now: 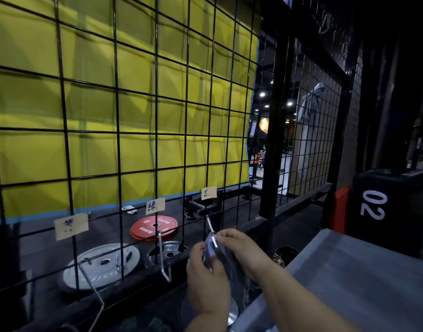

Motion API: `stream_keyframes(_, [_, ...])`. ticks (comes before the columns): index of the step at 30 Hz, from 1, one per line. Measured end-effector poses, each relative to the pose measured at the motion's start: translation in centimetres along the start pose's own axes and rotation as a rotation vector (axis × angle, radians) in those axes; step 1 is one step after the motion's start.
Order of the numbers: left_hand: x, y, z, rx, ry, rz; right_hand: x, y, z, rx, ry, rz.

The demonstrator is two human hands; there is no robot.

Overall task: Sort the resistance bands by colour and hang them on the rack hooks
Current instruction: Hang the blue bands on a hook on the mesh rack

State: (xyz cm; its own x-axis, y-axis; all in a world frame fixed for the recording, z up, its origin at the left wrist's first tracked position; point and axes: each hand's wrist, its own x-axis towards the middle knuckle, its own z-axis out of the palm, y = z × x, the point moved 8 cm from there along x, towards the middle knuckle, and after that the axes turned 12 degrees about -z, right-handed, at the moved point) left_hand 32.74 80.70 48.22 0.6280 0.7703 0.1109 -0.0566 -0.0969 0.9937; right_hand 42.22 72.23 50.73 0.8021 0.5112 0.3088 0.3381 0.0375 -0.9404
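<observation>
1. The resistance band (210, 254) was up at the tip of the rightmost hook (210, 224) on the wire rack (117, 130). It looked dark bluish, though blur made the colour hard to call.
2. Both hands were on it. The left hand (206, 281) pinched its lower part, and the right hand (239, 245) pinched its top edge at the hook.
3. A paper label (208, 192) hung just above that hook.
4. Behind the rack, a red weight plate (154, 227) lay on the floor, with a grey tabletop (349, 271) off to the right.
</observation>
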Motion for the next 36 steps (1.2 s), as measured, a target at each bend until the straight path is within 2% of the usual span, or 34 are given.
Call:
stream_keyframes(3, [-0.3,0.2,0.5,0.013,-0.062,0.026,-0.9,0.5,0.1,0.042,0.026,0.025])
stream_keyframes(5, [-0.4,0.0,0.6,0.028,-0.080,-0.003,-1.5,1.2,0.2,0.156,0.047,0.060])
stream_keyframes(11, [-1.0,0.0,1.0,0.190,-0.232,-0.060,-2.8,2.8,0.8,0.369,0.072,0.133])
stream_keyframes(17, [0.5,1.7,0.8,0.314,-0.198,0.053,-2.8,3.1,0.6,0.468,0.138,0.087])
stream_keyframes(22, [1.6,2.6,2.0,0.267,-0.328,0.025,-3.0,1.6,0.9,0.317,0.075,0.036])
stream_keyframes(25, [2.1,2.6,2.2,0.235,-0.308,-0.002,-3.2,1.0,0.9,0.228,0.070,0.035])
stream_keyframes(28, [2.5,2.6,2.0,0.165,-0.283,-0.027,-3.3,0.1,0.2,0.029,0.088,0.014])
stream_keyframes(34, [3.2,2.3,1.9,0.070,-0.281,-0.120,-2.3,0.2,-1.4,-0.063,0.176,0.038])
stream_keyframes(36, [3.1,2.1,1.7,0.064,-0.272,-0.134,-2.5,0.3,-1.4,0.011,0.169,0.030])
